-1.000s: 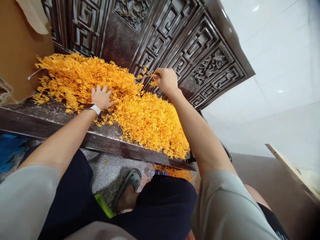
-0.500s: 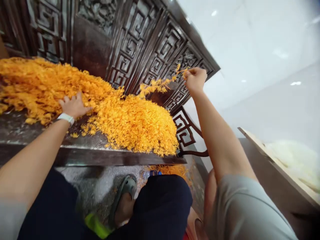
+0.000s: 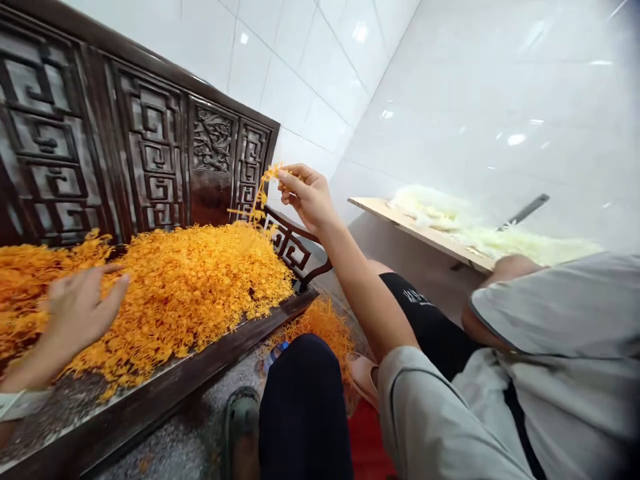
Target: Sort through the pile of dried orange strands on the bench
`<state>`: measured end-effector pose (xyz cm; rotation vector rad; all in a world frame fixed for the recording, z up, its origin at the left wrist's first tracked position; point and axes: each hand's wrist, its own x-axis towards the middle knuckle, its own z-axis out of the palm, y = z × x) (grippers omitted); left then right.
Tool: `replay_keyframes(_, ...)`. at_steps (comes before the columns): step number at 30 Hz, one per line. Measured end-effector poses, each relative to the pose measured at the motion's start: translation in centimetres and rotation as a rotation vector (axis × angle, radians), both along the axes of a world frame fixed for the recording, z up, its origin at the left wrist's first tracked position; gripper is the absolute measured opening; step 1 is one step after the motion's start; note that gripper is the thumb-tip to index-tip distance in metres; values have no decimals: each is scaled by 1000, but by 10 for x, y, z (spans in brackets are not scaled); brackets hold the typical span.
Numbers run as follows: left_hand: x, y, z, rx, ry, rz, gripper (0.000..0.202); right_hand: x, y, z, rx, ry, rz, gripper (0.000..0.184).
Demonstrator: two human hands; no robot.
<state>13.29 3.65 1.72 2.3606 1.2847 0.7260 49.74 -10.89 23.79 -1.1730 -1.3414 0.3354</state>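
A big heap of small orange artificial flower pieces [image 3: 200,280] covers the seat of a dark wooden bench [image 3: 210,347]. My right hand [image 3: 310,197] is raised above the heap's right end, thumb and fingers pinched on a strand of orange artificial flowers [image 3: 259,200]. The strand hangs down from the fingertips, its lower end close to the top of the heap. At the left, my left hand [image 3: 83,310] is over the heap with fingers spread and thumb apart, slightly blurred; nothing shows in it. Whether it touches the pieces is unclear.
The bench's carved backrest [image 3: 150,153] rises behind the heap. More orange pieces [image 3: 323,333] lie on the floor beyond its right end. Another person in a grey shirt [image 3: 565,313] sits at my right, near a board [image 3: 415,227] bearing pale material and a knife-like tool [image 3: 525,212].
The view has swung right, bringing in the other person and the board. My right hand still holds the strand, which now hangs down instead of stretching sideways. My left hand stays spread over the heap.
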Motion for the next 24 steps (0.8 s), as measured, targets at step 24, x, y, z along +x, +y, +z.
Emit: replay_keyframes(24,66,-44,186,-744,-980,-368,42,-76,-132,-136,-755,-232,906,27)
